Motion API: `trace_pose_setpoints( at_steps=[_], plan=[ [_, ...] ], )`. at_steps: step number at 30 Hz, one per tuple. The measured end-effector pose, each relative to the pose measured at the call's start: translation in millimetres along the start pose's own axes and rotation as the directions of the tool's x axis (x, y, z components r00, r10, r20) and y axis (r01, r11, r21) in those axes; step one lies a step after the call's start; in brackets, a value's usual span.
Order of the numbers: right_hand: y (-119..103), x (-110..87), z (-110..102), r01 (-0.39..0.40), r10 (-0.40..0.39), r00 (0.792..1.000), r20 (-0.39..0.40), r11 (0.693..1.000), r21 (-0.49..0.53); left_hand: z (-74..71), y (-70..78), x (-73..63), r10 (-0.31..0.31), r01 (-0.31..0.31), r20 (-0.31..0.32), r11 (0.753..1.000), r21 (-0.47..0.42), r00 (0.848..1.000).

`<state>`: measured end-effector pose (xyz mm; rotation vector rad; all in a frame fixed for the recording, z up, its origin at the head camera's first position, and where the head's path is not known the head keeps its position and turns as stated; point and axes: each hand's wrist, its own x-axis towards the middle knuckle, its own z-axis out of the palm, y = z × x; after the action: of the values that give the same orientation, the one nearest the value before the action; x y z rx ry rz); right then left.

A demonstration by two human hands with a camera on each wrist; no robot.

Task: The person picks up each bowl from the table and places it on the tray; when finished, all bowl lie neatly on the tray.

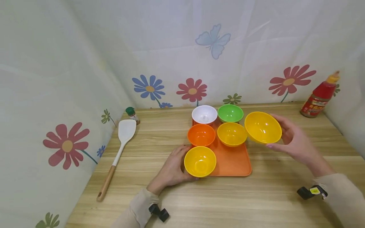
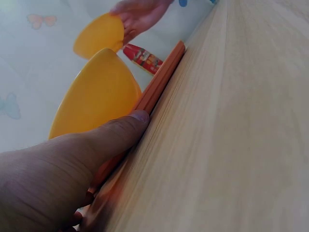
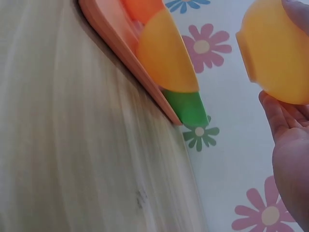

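My right hand (image 1: 296, 144) pinches a yellow bowl (image 1: 263, 127) by its side, tilted and raised to the right of the orange tray (image 1: 232, 161). In the right wrist view the bowl's underside (image 3: 277, 53) and foot ring show, with fingers below it. My left hand (image 1: 174, 167) grips the tray's near left corner, close around another yellow bowl (image 1: 200, 161). The left wrist view shows its thumb (image 2: 120, 133) along the tray's rim; most of its fingers are hidden. Also on the tray are an orange bowl (image 1: 201, 135), a third yellow bowl (image 1: 232, 134), a white bowl (image 1: 204, 114) and a green bowl (image 1: 230, 113).
A white spatula with a wooden handle (image 1: 106, 183) lies at the left, near a small green-capped jar (image 1: 132, 115). A red sauce bottle (image 1: 318, 98) stands at the back right. Flower-printed cloth (image 1: 171, 47) hangs behind the wooden table (image 1: 228, 202).
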<state>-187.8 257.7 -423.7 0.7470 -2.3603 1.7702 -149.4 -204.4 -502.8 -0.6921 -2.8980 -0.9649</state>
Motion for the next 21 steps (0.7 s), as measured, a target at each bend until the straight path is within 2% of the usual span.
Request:
trace_pose_setpoints(
  at_steps=[7,21],
  plan=[
    [-5,-12.0,18,0.013,-0.013,0.998,0.055,1.0,0.0,-0.2,-0.1,-0.5,-0.001,0.001,0.002,1.0,0.001,1.0],
    [-3,-21.5,41,-0.045,0.051,0.989,0.14,0.998,-0.043,0.2,-0.7,-0.4,-0.003,0.003,0.005,1.0,-0.018,1.0]
  ],
)
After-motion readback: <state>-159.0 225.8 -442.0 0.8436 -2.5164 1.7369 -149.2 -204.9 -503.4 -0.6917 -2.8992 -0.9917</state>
